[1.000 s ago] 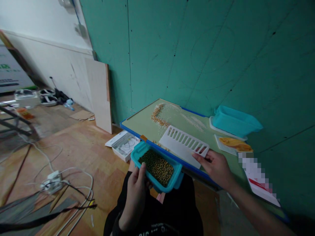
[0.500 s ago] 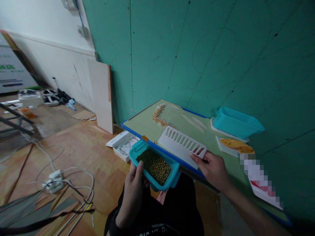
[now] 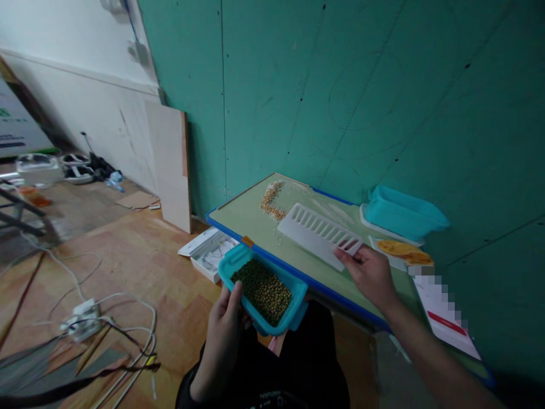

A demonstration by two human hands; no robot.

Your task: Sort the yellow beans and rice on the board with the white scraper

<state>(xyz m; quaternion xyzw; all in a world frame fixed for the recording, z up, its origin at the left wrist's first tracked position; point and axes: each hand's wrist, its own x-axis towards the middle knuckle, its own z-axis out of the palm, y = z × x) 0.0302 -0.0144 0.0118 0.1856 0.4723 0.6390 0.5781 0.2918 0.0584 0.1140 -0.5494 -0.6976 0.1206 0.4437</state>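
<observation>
The left hand (image 3: 223, 318) grips the near-left side of a teal container (image 3: 296, 304), thumb over the rim and fingers underneath. That hold probably serves to steady the load while leaving the open top unobstructed. Inside, dark green beans (image 3: 252, 275) lie toward the far-left end, with yellowish beans (image 3: 275, 298) to their right; the two meet in the middle and fill only part of the depth. The container sits ahead and right of the left hand, close by the near edge of the table (image 3: 238, 217); whether it touches that edge cannot be told.

The right hand (image 3: 371, 275) is closed on the near-right end of a white slotted plate (image 3: 309, 237), its thumb on the upper face. Being pinched at one end, the plate reaches out leftward over the table with most of its long edge free. Whether that edge meets the surface is unclear.

Beyond the plate's far end from the right hand, pale beans (image 3: 270, 201) lie in a curved band, with white grains (image 3: 332, 211) scattered to their right. Farther ahead and right of this hand stands a teal bin (image 3: 404, 213), its inside mostly hidden.
</observation>
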